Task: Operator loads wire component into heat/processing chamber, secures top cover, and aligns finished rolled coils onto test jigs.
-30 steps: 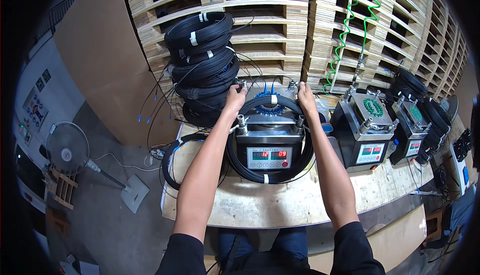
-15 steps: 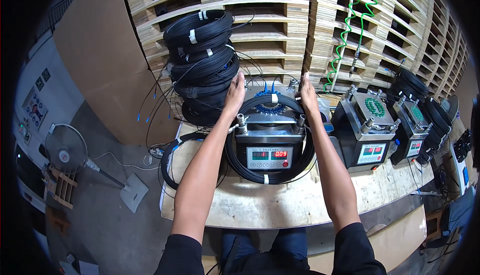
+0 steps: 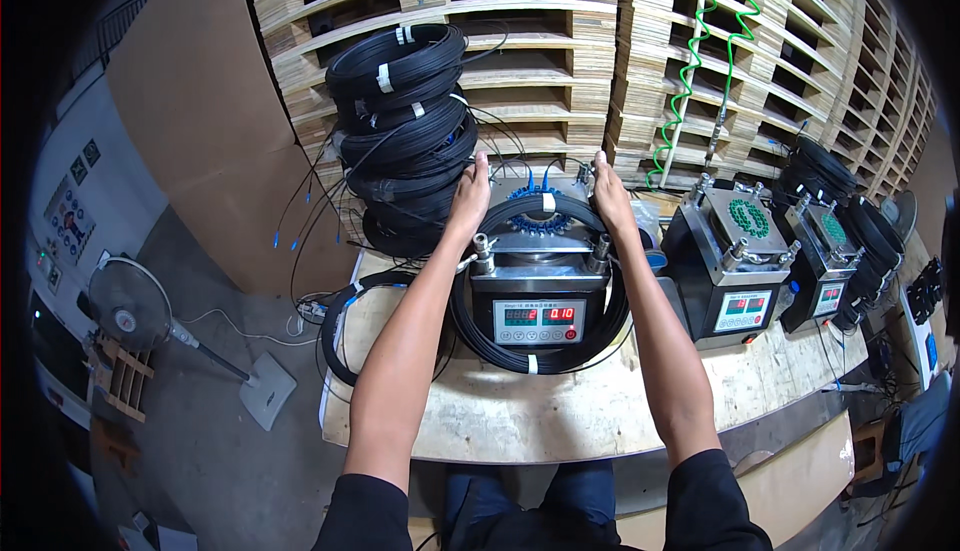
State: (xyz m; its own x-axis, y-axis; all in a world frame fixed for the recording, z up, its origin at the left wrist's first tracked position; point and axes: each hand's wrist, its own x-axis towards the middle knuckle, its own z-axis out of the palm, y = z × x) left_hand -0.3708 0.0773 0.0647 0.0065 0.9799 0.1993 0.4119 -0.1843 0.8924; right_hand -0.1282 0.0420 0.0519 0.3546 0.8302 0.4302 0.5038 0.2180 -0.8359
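In front of me stands a polishing machine [image 3: 549, 293] with a lit display, and blue connectors [image 3: 533, 219] form a ring in its top plate. A coil of black cable [image 3: 532, 362], tied with white tape, hangs around the machine's front and over the plate. My left hand [image 3: 470, 199] is at the plate's rear left corner post, thumb up and fingers curled. Opposite it, my right hand [image 3: 611, 201] is at the rear right corner post, closed in the same way. What the fingers grip is hidden behind the hands.
A tall stack of black cable coils [image 3: 405, 141] stands at the left, beside another coil [image 3: 335, 336] on the wooden table [image 3: 500, 426]. Two similar machines with green connectors [image 3: 748, 217] stand at the right. Wooden pallets [image 3: 520, 41] rise behind; a fan [image 3: 130, 311] is at far left.
My right hand has moved slightly inward, toward the rear right post. My left hand has barely shifted. The cable coil sits a touch lower, and the red display digits have changed.
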